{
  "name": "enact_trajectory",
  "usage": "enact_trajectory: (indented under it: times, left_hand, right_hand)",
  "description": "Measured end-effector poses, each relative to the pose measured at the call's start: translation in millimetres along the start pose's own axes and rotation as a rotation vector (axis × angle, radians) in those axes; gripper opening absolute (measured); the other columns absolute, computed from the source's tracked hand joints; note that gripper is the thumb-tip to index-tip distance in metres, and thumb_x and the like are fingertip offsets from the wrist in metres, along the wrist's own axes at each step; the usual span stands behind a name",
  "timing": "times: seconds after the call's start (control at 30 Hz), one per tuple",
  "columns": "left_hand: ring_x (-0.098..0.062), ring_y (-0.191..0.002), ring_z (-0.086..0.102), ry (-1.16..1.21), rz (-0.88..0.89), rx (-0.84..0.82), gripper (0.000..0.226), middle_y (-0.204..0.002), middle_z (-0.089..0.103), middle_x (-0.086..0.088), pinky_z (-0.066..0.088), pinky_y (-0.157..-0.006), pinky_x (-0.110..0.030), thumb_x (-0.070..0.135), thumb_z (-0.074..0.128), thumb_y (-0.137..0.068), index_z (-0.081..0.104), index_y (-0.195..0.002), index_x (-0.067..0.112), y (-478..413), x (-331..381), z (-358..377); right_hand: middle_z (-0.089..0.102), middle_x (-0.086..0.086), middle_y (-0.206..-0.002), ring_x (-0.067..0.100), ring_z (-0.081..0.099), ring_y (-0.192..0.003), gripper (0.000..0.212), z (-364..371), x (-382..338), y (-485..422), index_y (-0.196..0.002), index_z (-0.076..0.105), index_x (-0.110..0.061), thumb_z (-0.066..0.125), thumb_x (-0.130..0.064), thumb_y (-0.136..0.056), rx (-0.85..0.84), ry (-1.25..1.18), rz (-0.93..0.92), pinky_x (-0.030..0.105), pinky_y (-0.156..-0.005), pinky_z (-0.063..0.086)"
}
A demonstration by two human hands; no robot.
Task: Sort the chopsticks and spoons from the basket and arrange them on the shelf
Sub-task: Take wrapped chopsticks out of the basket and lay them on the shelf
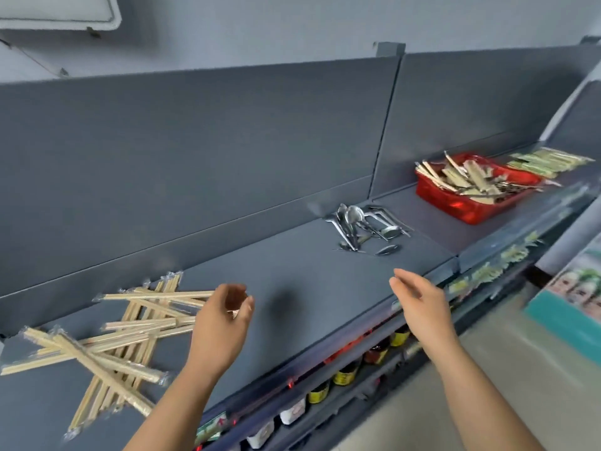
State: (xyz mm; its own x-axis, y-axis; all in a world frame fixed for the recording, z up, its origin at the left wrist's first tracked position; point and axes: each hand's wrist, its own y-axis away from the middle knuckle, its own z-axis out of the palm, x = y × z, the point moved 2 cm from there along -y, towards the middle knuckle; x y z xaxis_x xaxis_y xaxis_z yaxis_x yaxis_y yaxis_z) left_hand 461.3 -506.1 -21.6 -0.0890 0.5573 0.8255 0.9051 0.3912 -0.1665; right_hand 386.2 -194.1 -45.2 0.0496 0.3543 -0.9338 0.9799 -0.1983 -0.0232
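Red plastic basket of wooden chopsticks sits far off right. The flat, empty right hand is nearer it than the loosely curled, empty left hand.

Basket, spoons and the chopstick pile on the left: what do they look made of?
Basket: probably plastic, glossy translucent red walls. Spoons: metal, likely steel, with bright mirror glints. Chopstick pile: pale wood or bamboo, in clear crinkled wrappers.
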Motion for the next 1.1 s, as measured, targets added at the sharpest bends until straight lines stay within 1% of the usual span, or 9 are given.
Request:
enact_trajectory:
  times: [0.2, 0.33, 0.53, 0.6, 0.73, 0.8, 0.93, 1.03, 1.1]
  left_hand:
    - [-0.005, -0.087, 0.062, 0.072, 0.025, -0.122, 0.010, -0.090, 0.065, 0.014, 0.041, -0.072, -0.020, 0.020, 0.063, -0.091, 0.061, -0.100, 0.023, -18, 57, 101]
    - [0.000, -0.086, 0.061, 0.125, 0.070, -0.184, 0.009, -0.089, 0.066, 0.015, 0.041, -0.069, -0.014, 0.021, 0.063, -0.091, 0.062, -0.099, 0.024, -31, 113, 180]
    - [-0.001, -0.083, 0.061, 0.177, 0.115, -0.257, 0.007, -0.087, 0.067, 0.011, 0.041, -0.067, -0.014, 0.023, 0.063, -0.091, 0.061, -0.098, 0.025, -50, 190, 288]
    - [-0.001, -0.083, 0.061, 0.190, 0.121, -0.277, 0.007, -0.087, 0.067, 0.010, 0.040, -0.066, -0.014, 0.023, 0.063, -0.091, 0.062, -0.098, 0.024, -60, 209, 316]
    - [0.001, -0.086, 0.061, 0.196, 0.136, -0.282, 0.011, -0.092, 0.066, 0.012, 0.041, -0.069, -0.013, 0.023, 0.063, -0.092, 0.062, -0.102, 0.021, -91, 242, 368]
    - [0.000, -0.087, 0.061, 0.205, 0.142, -0.286, 0.012, -0.093, 0.066, 0.012, 0.041, -0.070, -0.015, 0.023, 0.063, -0.092, 0.063, -0.103, 0.021, -111, 256, 391]
    - [-0.001, -0.084, 0.062, 0.177, 0.165, -0.299, 0.009, -0.090, 0.067, 0.013, 0.043, -0.066, -0.017, 0.025, 0.062, -0.092, 0.063, -0.101, 0.023, -162, 279, 436]
    - [-0.008, -0.081, 0.063, 0.125, 0.194, -0.292, 0.007, -0.086, 0.068, 0.009, 0.044, -0.067, -0.020, 0.021, 0.063, -0.091, 0.064, -0.098, 0.019, -203, 295, 471]
    - [-0.009, -0.081, 0.064, 0.082, 0.191, -0.288, 0.008, -0.084, 0.067, 0.009, 0.043, -0.064, -0.014, 0.018, 0.063, -0.091, 0.064, -0.098, 0.016, -230, 302, 493]
  right_hand:
    - [0.064, -0.014, -0.110, -0.007, 0.056, -0.096, 0.030, -108, 38, -32, -0.121, 0.066, -0.026, 0.061, -0.033, -0.093, 0.172, 0.007, 0.042, 0.017, -0.080, 0.040]
    - [0.067, -0.010, -0.105, -0.017, 0.057, -0.085, 0.027, -181, 63, -71, -0.118, 0.068, -0.021, 0.062, -0.027, -0.093, 0.265, -0.005, 0.056, 0.002, -0.068, 0.038]
    - [0.067, -0.015, -0.098, -0.016, 0.057, -0.080, 0.027, -272, 90, -139, -0.119, 0.067, -0.021, 0.062, -0.026, -0.093, 0.333, 0.021, 0.048, 0.004, -0.069, 0.037]
    - [0.065, -0.013, -0.103, -0.014, 0.054, -0.084, 0.028, -292, 96, -161, -0.121, 0.067, -0.021, 0.061, -0.026, -0.094, 0.342, 0.022, 0.049, 0.004, -0.070, 0.036]
    - [0.057, -0.030, -0.093, -0.023, 0.053, -0.078, 0.027, -323, 106, -211, -0.120, 0.068, -0.020, 0.061, -0.026, -0.094, 0.355, 0.032, 0.053, -0.002, -0.062, 0.037]
    - [0.060, -0.025, -0.096, -0.029, 0.051, -0.077, 0.028, -335, 107, -240, -0.120, 0.067, -0.018, 0.060, -0.025, -0.094, 0.348, 0.038, 0.041, -0.004, -0.061, 0.038]
    - [0.064, -0.014, -0.103, -0.018, 0.055, -0.081, 0.028, -352, 104, -306, -0.121, 0.068, -0.018, 0.060, -0.025, -0.094, 0.331, 0.052, 0.018, 0.003, -0.070, 0.037]
    - [0.062, -0.018, -0.098, -0.011, 0.057, -0.081, 0.029, -358, 100, -360, -0.122, 0.067, -0.017, 0.060, -0.025, -0.095, 0.293, 0.070, -0.007, 0.007, -0.069, 0.040]
    - [0.059, -0.025, -0.093, -0.019, 0.056, -0.078, 0.027, -358, 97, -396, -0.120, 0.067, -0.019, 0.060, -0.025, -0.095, 0.268, 0.078, -0.015, 0.001, -0.063, 0.040]
